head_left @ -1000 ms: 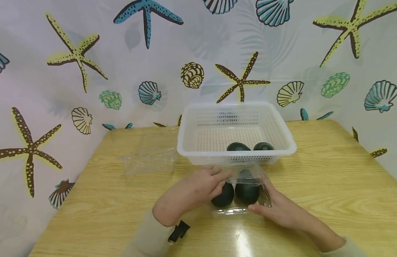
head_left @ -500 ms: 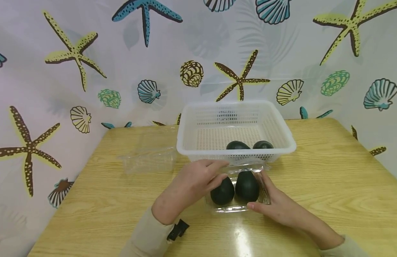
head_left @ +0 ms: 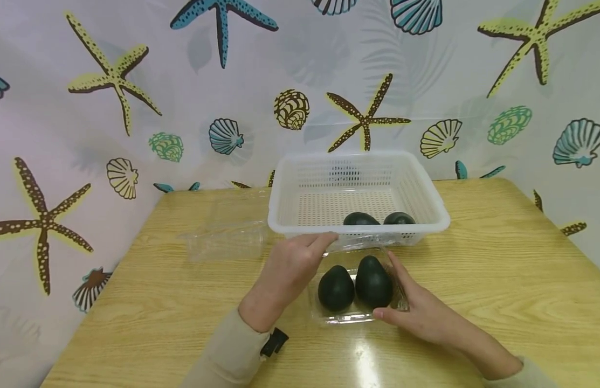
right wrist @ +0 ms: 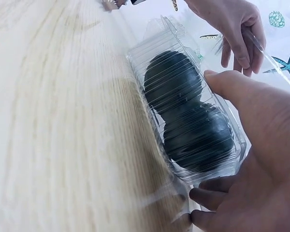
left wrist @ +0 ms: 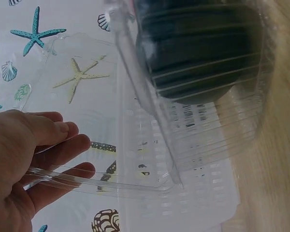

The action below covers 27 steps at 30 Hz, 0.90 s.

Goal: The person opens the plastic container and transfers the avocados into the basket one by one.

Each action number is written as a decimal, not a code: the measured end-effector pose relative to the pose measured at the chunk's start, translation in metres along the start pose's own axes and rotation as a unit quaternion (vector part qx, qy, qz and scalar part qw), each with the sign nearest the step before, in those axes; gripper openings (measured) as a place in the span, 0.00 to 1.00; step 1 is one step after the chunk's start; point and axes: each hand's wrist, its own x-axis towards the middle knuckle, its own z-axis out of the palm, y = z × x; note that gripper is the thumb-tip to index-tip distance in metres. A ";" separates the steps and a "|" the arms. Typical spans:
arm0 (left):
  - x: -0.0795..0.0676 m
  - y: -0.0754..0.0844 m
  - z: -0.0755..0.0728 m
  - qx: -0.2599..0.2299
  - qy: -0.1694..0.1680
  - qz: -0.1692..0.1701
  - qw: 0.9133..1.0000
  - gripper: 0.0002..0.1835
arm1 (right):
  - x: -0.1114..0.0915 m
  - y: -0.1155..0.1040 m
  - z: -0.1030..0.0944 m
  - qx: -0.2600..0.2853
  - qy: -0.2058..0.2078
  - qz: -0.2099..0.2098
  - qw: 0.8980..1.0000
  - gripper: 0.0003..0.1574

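Observation:
Two dark green avocados [head_left: 374, 283] lie side by side in a clear plastic clamshell box [head_left: 345, 320] on the table. My left hand [head_left: 292, 264] pinches the edge of its lid [head_left: 358, 242], which stands raised at the back. In the left wrist view, the lid's rim passes between the thumb and curled fingers [left wrist: 67, 142]. My right hand [head_left: 421, 315] grips the box's right side, with the thumb near the front rim and the fingers behind. The right wrist view has both avocados [right wrist: 193, 130] behind the ribbed clear wall.
Just behind the box stands a white perforated basket [head_left: 275, 210] holding two more avocados [head_left: 360, 219]. To the basket's left, another clear plastic box [head_left: 224, 245] lies open on the wooden table [head_left: 149, 323]. A patterned cloth [head_left: 261, 70] hangs behind the table.
My left hand has lifted the lid up and back, away from the avocados, which now show uncovered. My right hand keeps its hold on the box's right side.

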 end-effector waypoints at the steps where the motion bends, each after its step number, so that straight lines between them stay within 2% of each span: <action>1: 0.000 0.000 0.001 0.000 0.005 -0.002 1.000 0.09 | 0.000 -0.001 0.000 -0.007 0.001 0.001 1.000 0.68; 5: 0.001 -0.003 0.005 -0.014 0.022 -0.017 1.000 0.13 | -0.002 -0.004 0.000 -0.040 0.011 0.000 0.999 0.68; 10: 0.001 -0.009 0.005 -0.038 0.037 -0.056 0.997 0.18 | -0.004 -0.009 0.002 -0.064 0.025 -0.006 0.998 0.67; 16: 0.003 -0.014 0.004 -0.040 0.057 -0.073 0.995 0.15 | -0.005 -0.011 0.004 -0.066 0.033 -0.012 0.997 0.67; 20: 0.004 -0.015 0.004 -0.032 0.073 -0.083 0.993 0.11 | -0.006 -0.012 0.004 -0.080 0.039 -0.014 0.996 0.62; 27: 0.003 -0.016 0.001 -0.030 0.080 -0.088 0.992 0.10 | -0.009 -0.017 0.000 -0.152 0.046 -0.003 0.987 0.49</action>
